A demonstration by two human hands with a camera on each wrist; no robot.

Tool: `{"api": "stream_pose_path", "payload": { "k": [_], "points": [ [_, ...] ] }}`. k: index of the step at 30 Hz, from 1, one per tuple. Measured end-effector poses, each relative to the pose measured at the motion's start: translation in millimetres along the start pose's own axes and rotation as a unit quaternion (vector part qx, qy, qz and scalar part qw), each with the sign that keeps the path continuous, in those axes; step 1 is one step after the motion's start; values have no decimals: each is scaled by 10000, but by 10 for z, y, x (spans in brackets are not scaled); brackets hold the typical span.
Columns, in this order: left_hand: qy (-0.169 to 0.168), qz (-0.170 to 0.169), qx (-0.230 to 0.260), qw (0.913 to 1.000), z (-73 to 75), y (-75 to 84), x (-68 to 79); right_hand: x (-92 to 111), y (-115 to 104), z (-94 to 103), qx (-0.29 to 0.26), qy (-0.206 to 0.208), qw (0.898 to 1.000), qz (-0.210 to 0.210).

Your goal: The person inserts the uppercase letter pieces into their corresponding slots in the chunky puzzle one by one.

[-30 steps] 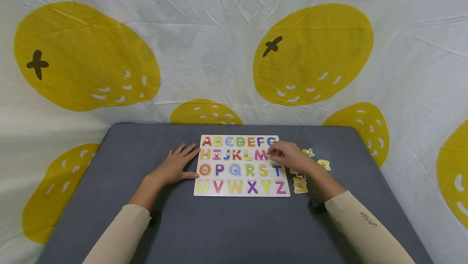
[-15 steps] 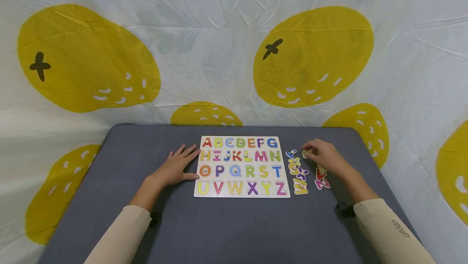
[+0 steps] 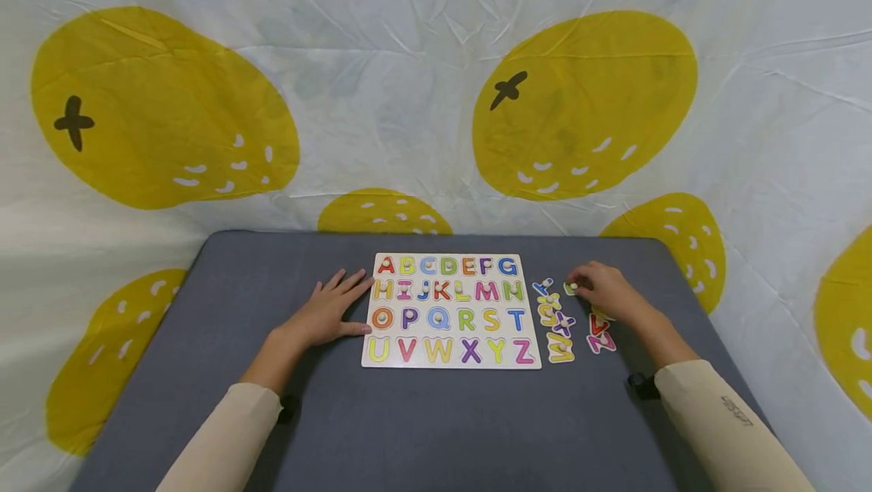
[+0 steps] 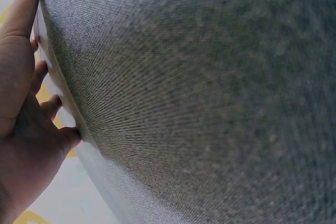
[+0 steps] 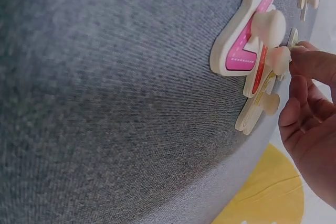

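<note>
The white alphabet puzzle board (image 3: 453, 333) lies on the grey table in the head view, with coloured letters in rows; many upper ones have wooden knobs. My left hand (image 3: 331, 306) is spread flat at its left edge, fingertips and thumb touching the border. To the right of the board, my right hand (image 3: 606, 289) pinches a small green-edged letter piece (image 3: 570, 289) close to the table; its letter is mostly hidden. In the right wrist view, thumb and finger meet at that piece, beyond a pink Z piece (image 5: 241, 53) and a red V piece (image 5: 258, 74).
Between board and right hand lie several loose pieces, including a blue T piece (image 3: 543, 287), a purple X piece (image 3: 564, 323) and a yellow W piece (image 3: 561, 348). Some pieces beneath the right wrist overlap. A patterned cloth (image 3: 388, 121) hangs behind the table.
My right hand has moved from the board's right side, near N, out to the loose green-edged piece. An N with a knob now shows in the board. The left hand stays put.
</note>
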State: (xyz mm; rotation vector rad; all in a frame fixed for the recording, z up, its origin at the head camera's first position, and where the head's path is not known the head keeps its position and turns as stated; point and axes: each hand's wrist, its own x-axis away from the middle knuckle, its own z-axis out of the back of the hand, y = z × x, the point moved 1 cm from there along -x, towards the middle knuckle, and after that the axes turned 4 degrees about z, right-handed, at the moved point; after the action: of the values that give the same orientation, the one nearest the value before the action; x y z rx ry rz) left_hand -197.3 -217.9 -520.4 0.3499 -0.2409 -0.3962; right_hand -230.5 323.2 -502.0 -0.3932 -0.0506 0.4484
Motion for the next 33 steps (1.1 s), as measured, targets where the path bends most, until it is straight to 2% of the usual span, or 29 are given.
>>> {"api": "stream_pose_path", "payload": {
  "k": [9, 19, 27, 33],
  "points": [
    [57, -66, -1, 10000, 6, 4, -21, 5, -2, 43, 38, -12, 9999, -146],
    [141, -96, -54, 9998, 15, 2, -34, -19, -253, 93, -260, 40, 9996, -61],
    [65, -46, -47, 10000, 0, -11, -27, -89, -585, -82, -583, 23, 9983, 17],
    [29, -8, -1, 10000, -9, -7, -16, -196, -842, -246, -749, -22, 9966, 345]
  ]
}}
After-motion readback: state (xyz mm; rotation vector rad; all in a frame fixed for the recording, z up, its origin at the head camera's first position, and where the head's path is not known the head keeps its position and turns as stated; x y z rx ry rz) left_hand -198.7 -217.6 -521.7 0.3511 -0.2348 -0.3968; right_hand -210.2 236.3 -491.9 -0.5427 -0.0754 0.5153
